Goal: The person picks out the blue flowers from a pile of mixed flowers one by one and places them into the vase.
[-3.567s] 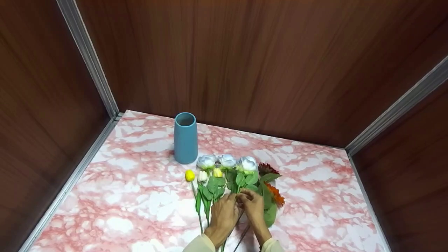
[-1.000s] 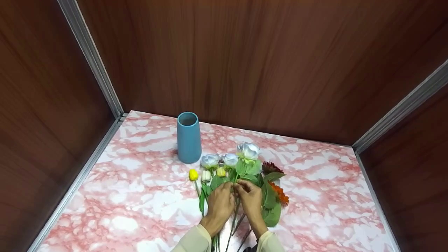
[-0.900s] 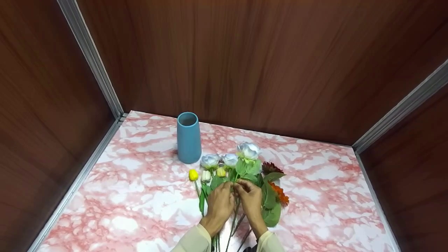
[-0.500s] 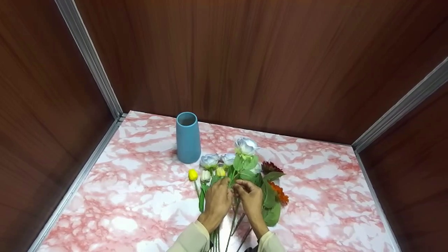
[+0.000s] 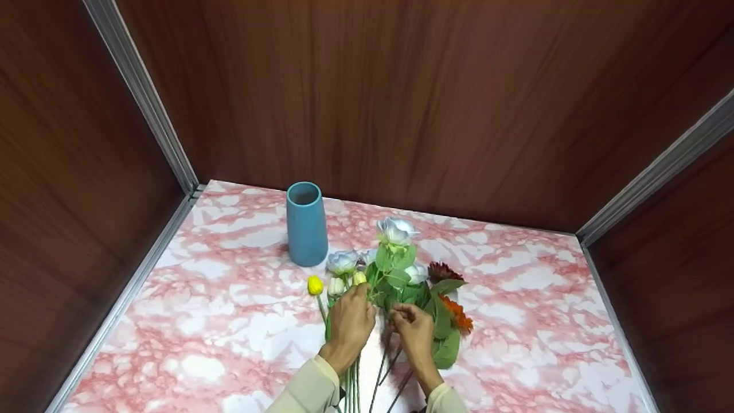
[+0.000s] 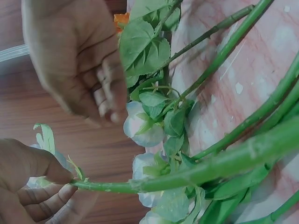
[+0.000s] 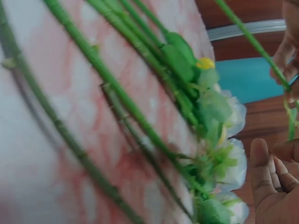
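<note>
My left hand (image 5: 351,320) pinches a white flower (image 5: 395,230) by its green stem (image 6: 201,171), just below the leaves. The bloom stands higher than the other flowers, upright over the bunch. Close by on its right, my right hand (image 5: 415,332) hovers with loosely curled fingers and nothing in them. In the left wrist view, that right hand (image 6: 77,58) is apart from the stem. Under the hands lie more white flowers (image 5: 343,262), yellow and white tulips (image 5: 315,285), a dark red flower (image 5: 441,271) and an orange flower (image 5: 457,315) with broad leaves.
A tall teal vase (image 5: 307,235) stands upright behind the flowers, to their left. The table (image 5: 200,321) has a pink and white marbled top. Brown wood-patterned panels (image 5: 367,103) with grey metal edging enclose it at the back and both sides.
The white flower has risen out of the row and shifted left with my left hand. My right hand, earlier at its stem beside the left, has come away from it.
</note>
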`<state>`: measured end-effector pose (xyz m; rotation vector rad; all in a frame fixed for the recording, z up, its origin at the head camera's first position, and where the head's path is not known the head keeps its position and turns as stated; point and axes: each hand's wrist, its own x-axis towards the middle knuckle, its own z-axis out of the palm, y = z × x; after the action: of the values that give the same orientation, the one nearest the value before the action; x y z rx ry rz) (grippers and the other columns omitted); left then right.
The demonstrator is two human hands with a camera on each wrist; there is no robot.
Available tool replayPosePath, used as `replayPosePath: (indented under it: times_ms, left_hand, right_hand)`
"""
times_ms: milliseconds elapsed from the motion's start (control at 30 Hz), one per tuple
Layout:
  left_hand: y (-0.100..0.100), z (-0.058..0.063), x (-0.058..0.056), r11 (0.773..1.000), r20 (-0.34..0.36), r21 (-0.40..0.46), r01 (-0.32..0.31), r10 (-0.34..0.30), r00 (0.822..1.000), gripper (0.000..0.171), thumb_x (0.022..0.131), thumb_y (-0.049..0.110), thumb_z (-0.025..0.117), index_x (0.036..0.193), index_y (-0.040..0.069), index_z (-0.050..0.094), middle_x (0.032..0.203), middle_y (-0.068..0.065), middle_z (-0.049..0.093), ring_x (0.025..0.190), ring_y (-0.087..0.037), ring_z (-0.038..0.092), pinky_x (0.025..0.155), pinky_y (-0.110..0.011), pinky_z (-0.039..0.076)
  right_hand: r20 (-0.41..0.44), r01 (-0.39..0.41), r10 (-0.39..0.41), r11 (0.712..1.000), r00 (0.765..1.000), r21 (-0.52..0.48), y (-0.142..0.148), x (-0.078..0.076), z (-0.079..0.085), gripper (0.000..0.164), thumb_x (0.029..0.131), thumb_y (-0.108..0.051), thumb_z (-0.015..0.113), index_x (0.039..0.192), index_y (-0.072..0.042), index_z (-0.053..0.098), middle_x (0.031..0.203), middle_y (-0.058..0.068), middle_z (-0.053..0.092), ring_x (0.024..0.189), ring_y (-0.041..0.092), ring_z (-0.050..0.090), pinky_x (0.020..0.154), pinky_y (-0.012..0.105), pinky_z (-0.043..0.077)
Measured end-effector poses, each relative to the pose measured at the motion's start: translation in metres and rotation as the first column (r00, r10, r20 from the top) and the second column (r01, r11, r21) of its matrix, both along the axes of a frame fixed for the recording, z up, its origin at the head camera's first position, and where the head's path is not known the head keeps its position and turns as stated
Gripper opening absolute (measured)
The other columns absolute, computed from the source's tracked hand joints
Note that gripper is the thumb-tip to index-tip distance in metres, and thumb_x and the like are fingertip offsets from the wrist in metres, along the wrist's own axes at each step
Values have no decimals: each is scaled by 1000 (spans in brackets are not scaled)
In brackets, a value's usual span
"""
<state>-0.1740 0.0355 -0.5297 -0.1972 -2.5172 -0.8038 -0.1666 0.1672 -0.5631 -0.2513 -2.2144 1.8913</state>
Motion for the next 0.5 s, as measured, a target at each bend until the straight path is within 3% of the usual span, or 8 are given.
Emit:
replayPosePath:
  times_ms: [200,400,500]
  left_hand:
    - [-2,1,-2,1000,-19,-7,5,-5,1000,33,66,6,66,99,8,63,80,-3,62,66,-24,60,57,-37,47]
    - [-5,5,-4,1000,-4,19,4,-4,1000,34,66,3,63,100,9,62,85,-3,63,69,-23,60,55,-37,46]
    - [-8,8,-6,1000,1,14,-13,13,1000,34,67,3,62,100,10,63,86,-3,64,69,-23,60,53,-36,46]
  right_hand:
    - [16,78,-83,977,996,199,4,1,-13,14,74,2,63,87,5,66,68,11,65,56,25,62,49,29,50]
    - [49,132,-171,888,984,441,11,2,-22,13,68,-6,67,81,-7,70,63,0,63,56,11,55,53,27,43]
    - [91,105,-169,869,981,484,14,2,-25,13,68,-11,69,80,-7,69,60,-1,61,54,11,54,54,29,42]
